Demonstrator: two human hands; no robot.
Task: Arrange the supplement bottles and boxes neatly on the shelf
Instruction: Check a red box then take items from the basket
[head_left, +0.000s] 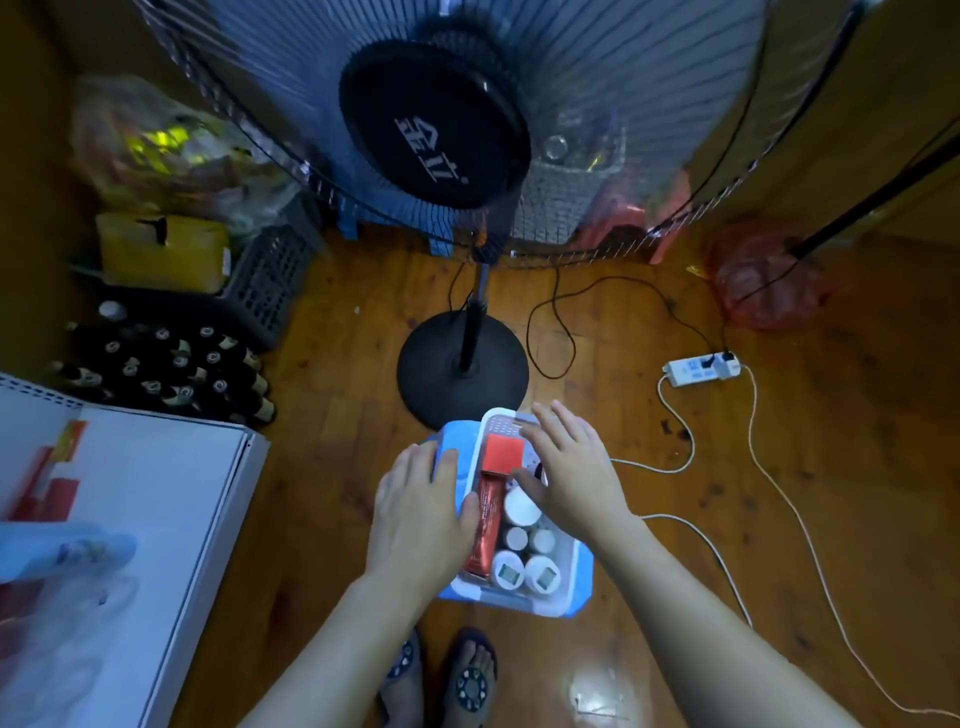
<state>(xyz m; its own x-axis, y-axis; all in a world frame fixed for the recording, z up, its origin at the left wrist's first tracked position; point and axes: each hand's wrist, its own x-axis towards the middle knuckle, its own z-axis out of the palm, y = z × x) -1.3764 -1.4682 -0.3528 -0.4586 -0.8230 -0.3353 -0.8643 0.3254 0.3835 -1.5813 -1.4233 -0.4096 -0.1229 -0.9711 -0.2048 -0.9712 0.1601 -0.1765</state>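
Warm brown wooden floor (831, 467) underfoot, dim light, with one bright glare spot low near the sandals. A black pedestal fan (436, 124) looms up close, its round base (462, 364) planted on the boards. Right of it, a white power strip (701, 368) trails pale cords across the floor. Far left, dark bottles (171, 369) cluster beside a grey crate (270, 280), a yellow box (161, 252) on top. A white cabinet top (156, 493) fills the lower left.

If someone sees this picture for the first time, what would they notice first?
Probably the big black standing fan, top centre. Next, the two hands low in the middle: the left hand grips the blue-and-white basket of white bottles, and the right hand hovers over it. Dark bottles crowd the floor at left.
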